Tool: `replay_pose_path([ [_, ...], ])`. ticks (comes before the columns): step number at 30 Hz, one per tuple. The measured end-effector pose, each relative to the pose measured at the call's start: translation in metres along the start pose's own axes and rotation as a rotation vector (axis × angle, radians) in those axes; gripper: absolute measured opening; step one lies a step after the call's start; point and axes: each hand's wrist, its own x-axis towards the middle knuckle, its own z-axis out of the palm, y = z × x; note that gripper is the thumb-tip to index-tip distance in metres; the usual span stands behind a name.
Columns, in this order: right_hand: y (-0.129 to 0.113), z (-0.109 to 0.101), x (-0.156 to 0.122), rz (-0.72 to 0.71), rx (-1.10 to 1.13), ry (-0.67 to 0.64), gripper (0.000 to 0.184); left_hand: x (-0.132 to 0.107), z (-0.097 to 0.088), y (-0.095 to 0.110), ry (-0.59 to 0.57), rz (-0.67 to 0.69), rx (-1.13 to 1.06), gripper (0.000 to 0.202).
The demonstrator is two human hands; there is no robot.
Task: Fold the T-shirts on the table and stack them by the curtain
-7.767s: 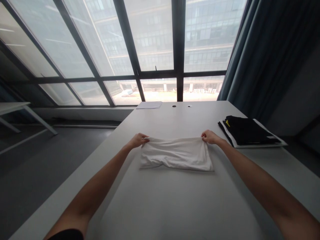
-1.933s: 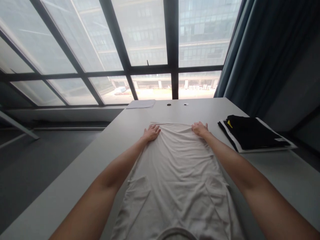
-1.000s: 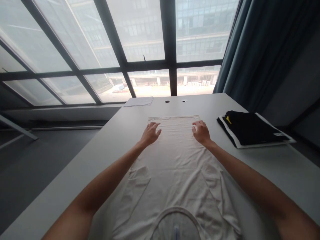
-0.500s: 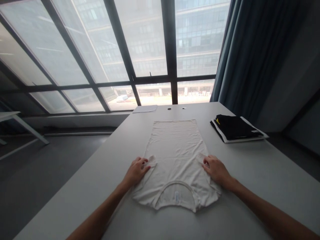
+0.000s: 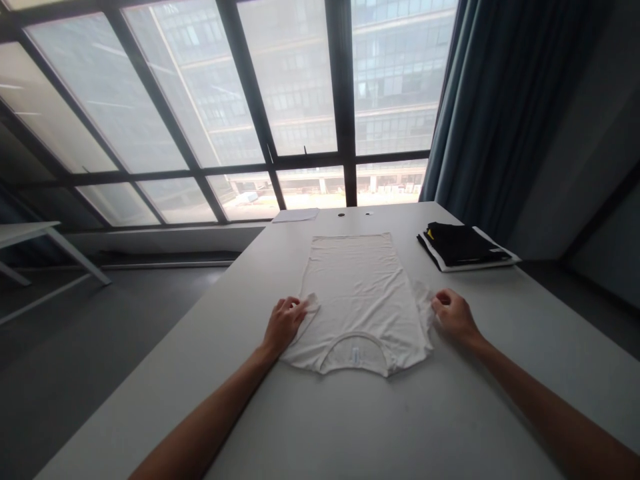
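A white T-shirt [image 5: 357, 293] lies flat on the grey table [image 5: 350, 413], its collar and label toward me and its hem toward the window. My left hand [image 5: 284, 323] rests at the shirt's left sleeve with its fingers curled on the sleeve's edge. On the other side, my right hand [image 5: 453, 313] pinches the right sleeve, which is drawn out sideways from the body of the shirt. Both forearms reach in from the near edge.
A stack of folded black and white clothes [image 5: 463, 247] sits at the table's back right. A sheet of paper [image 5: 295, 215] and two cable holes [image 5: 341, 215] lie at the far edge by the window. A dark curtain [image 5: 490, 113] hangs right; another table [image 5: 25, 230] stands left.
The bunched shirt was spread out flat. Both hands came back from the hem to the sleeves. Since half a second ago my right hand has pulled the right sleeve outward.
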Motion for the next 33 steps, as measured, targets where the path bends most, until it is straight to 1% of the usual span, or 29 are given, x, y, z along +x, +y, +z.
replay_pose_path([
  [2, 0.018, -0.011, -0.007, 0.056, -0.049, 0.036, 0.017, 0.000, 0.001, -0.002, -0.008, -0.005, -0.031, 0.037],
  [4, 0.037, -0.022, -0.015, 0.107, -0.139, 0.043, 0.020, 0.000, 0.004, -0.005, -0.014, -0.009, -0.063, 0.037],
  [6, 0.051, -0.031, -0.020, 0.100, -0.268, 0.067, 0.027, 0.001, 0.007, -0.008, -0.016, -0.026, -0.086, 0.033],
  [8, 0.059, -0.037, -0.023, 0.022, -0.388, 0.112, 0.031, 0.003, 0.010, -0.009, -0.024, -0.038, -0.105, 0.028],
  [10, 0.058, -0.039, -0.024, -0.086, -0.441, 0.131, 0.032, 0.006, 0.011, -0.007, -0.044, -0.033, -0.136, 0.025],
  [12, 0.052, -0.036, -0.025, -0.174, -0.439, 0.088, 0.032, 0.010, 0.011, -0.004, -0.037, -0.036, -0.194, 0.024],
  [13, 0.049, -0.034, -0.026, -0.204, -0.437, 0.052, 0.032, 0.012, 0.010, -0.005, -0.008, -0.062, -0.232, 0.025],
  [15, 0.045, -0.029, -0.030, -0.223, -0.467, -0.017, 0.033, 0.014, 0.004, -0.013, 0.083, -0.187, -0.319, 0.027],
  [16, 0.044, -0.028, -0.032, -0.214, -0.499, -0.046, 0.034, 0.013, -0.001, -0.022, 0.133, -0.283, -0.354, 0.027],
  [18, 0.042, -0.026, -0.038, -0.180, -0.570, -0.078, 0.034, 0.007, -0.012, -0.047, 0.204, -0.501, -0.383, 0.030],
  [19, 0.041, -0.026, -0.041, -0.166, -0.597, -0.075, 0.034, 0.001, -0.019, -0.061, 0.208, -0.592, -0.365, 0.033],
  [20, 0.038, -0.026, -0.042, -0.160, -0.613, -0.061, 0.035, -0.005, -0.026, -0.073, 0.196, -0.654, -0.315, 0.038],
  [21, 0.034, -0.026, -0.043, -0.166, -0.618, -0.043, 0.036, -0.012, -0.032, -0.082, 0.186, -0.679, -0.233, 0.044],
  [22, 0.029, -0.025, -0.043, -0.185, -0.612, -0.025, 0.038, -0.017, -0.037, -0.087, 0.184, -0.663, -0.134, 0.050],
  [23, 0.022, -0.022, -0.042, -0.213, -0.596, -0.019, 0.039, -0.021, -0.041, -0.086, 0.194, -0.608, -0.035, 0.054],
  [24, 0.013, -0.017, -0.040, -0.251, -0.569, -0.031, 0.039, -0.023, -0.043, -0.081, 0.214, -0.522, 0.043, 0.056],
  [25, 0.003, -0.011, -0.038, -0.292, -0.537, -0.061, 0.038, -0.021, -0.043, -0.072, 0.233, -0.419, 0.085, 0.054],
  [26, -0.007, -0.003, -0.035, -0.332, -0.505, -0.106, 0.038, -0.018, -0.041, -0.059, 0.230, -0.310, 0.085, 0.051],
  [27, -0.017, 0.007, -0.033, -0.364, -0.480, -0.152, 0.038, -0.012, -0.038, -0.046, 0.194, -0.204, 0.051, 0.047],
  [29, -0.031, 0.027, -0.030, -0.398, -0.461, -0.227, 0.042, 0.000, -0.025, -0.022, 0.053, -0.045, -0.035, 0.044],
  [31, -0.036, 0.044, -0.029, -0.396, -0.479, -0.279, 0.047, 0.009, -0.010, -0.010, -0.097, 0.033, -0.051, 0.046],
  [33, -0.032, 0.054, -0.030, -0.379, -0.505, -0.330, 0.052, 0.011, 0.003, -0.010, -0.207, 0.047, -0.006, 0.051],
])
